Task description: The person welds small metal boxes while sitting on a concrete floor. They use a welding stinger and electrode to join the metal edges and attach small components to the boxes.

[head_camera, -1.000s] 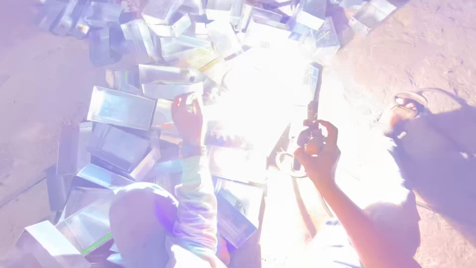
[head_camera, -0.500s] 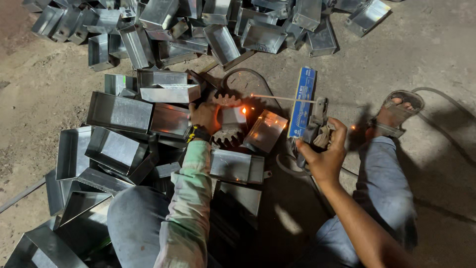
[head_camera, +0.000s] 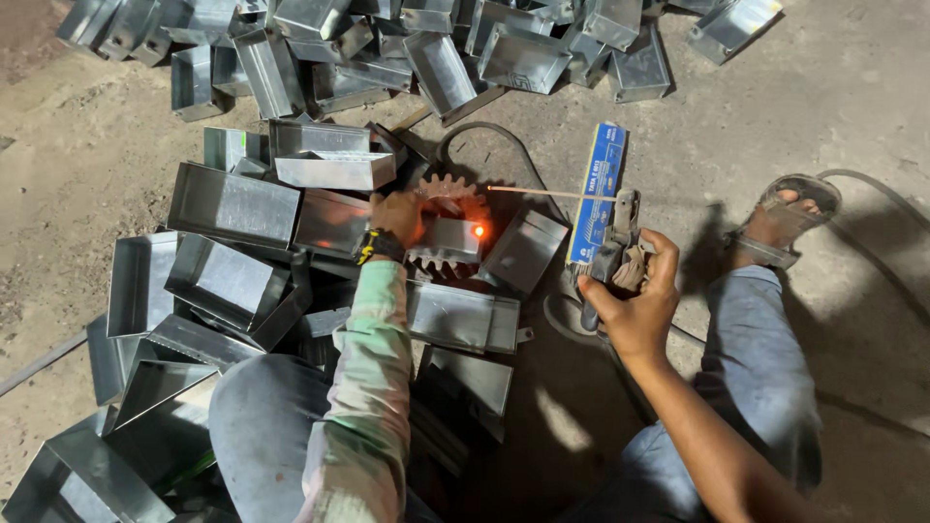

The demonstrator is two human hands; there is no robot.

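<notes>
Hands: left [head_camera: 395, 215] steadies shiny tray [head_camera: 444, 238] (glowing spot), right [head_camera: 635, 308] grips holder [head_camera: 612, 254].

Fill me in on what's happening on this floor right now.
A person sits on the ground welding small sheet-metal boxes. The left hand steadies a metal box resting on a toothed gear wheel, where a weld spot glows orange. The right hand grips an electrode holder with its rod lifted off the work. A blue electrode packet lies beside it; more boxes are piled around.
</notes>
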